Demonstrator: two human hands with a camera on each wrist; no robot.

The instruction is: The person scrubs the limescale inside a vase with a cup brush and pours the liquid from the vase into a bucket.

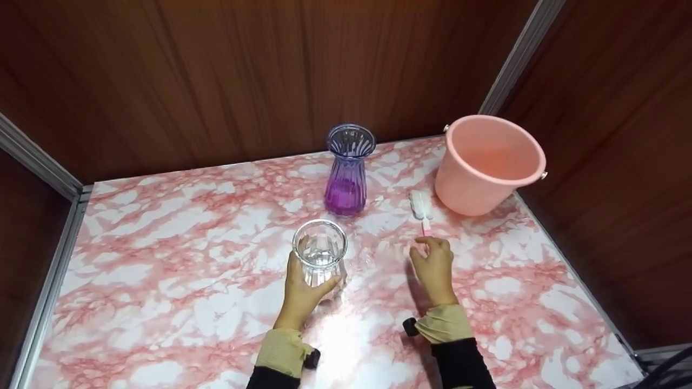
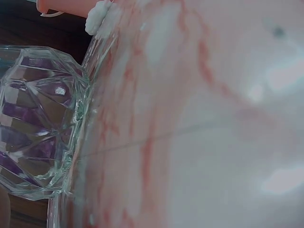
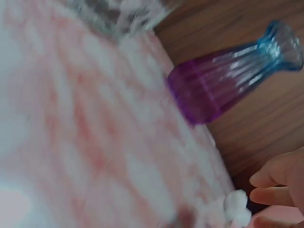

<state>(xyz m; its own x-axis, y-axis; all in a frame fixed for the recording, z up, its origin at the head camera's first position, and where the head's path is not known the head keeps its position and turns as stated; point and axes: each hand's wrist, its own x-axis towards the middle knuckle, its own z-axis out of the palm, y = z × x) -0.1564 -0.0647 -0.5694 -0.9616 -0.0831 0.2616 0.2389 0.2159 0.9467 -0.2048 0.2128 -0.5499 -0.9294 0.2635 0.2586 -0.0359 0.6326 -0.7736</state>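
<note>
My left hand (image 1: 304, 292) grips a clear faceted glass (image 1: 320, 273), its thumb across the near side and its fingers round the left. The left wrist view shows the glass's angular lower body (image 2: 45, 123), with purple showing through it. My right hand (image 1: 434, 267) is at a small brush with a fluffy white head (image 1: 420, 205) and pinkish handle. Its thumb and index finger are apart beside the handle end, which is partly hidden by the hand. The right wrist view shows the white brush head (image 3: 236, 209) beyond the spread fingers (image 3: 270, 195).
Behind the glass stands a ribbed purple-blue vase (image 1: 346, 186) with purple liquid-like colour low down. A pink bucket (image 1: 470, 192) stands at the back right, close to the brush. The red-and-white marbled tabletop (image 1: 178, 281) meets brown wood-grain panels (image 1: 232, 81) at its back and sides.
</note>
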